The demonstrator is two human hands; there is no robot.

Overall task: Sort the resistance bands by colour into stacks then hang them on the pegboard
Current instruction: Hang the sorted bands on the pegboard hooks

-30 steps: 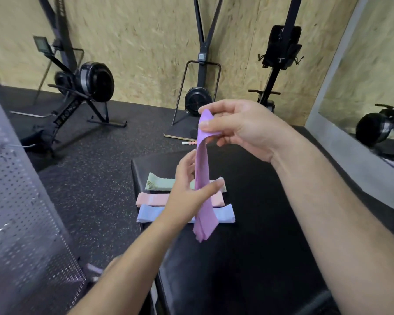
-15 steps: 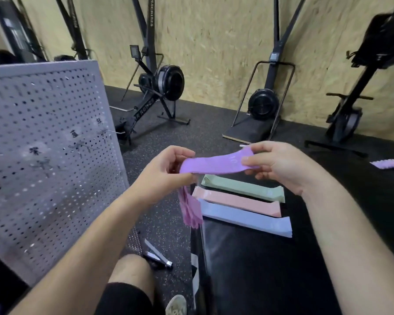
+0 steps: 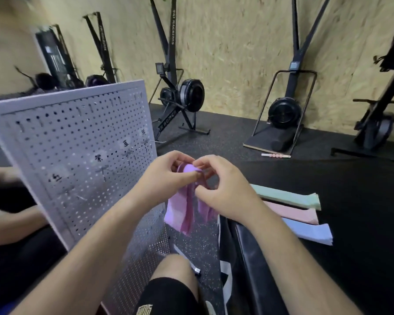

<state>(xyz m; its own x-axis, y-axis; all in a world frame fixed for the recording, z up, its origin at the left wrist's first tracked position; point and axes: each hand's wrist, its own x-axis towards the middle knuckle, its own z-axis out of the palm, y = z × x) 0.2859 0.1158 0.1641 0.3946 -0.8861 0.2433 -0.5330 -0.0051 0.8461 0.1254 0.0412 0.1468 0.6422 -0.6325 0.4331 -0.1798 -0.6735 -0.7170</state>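
Observation:
Both my hands pinch the top of a purple resistance band (image 3: 180, 212), whose folded loops hang down between them. My left hand (image 3: 166, 173) grips it from the left, my right hand (image 3: 218, 189) from the right, fingertips meeting at the fold. The grey pegboard (image 3: 77, 155) stands tilted just left of my hands, with hooks and handwritten labels. On the black padded bench (image 3: 362, 223) to the right lie three stacks side by side: green bands (image 3: 289, 197), pink bands (image 3: 293, 213) and blue bands (image 3: 309, 231).
My knee in black shorts (image 3: 168, 292) is below the hands. A person's arm (image 3: 11, 221) shows behind the pegboard at left. Rowing and ski machines (image 3: 182, 96) stand along the wooden wall. A small roller stick (image 3: 275, 155) lies on the black floor.
The view has swung left toward the pegboard. The purple band, first held upright and then stretched flat between my hands, is now bunched at its fold with both hands close together.

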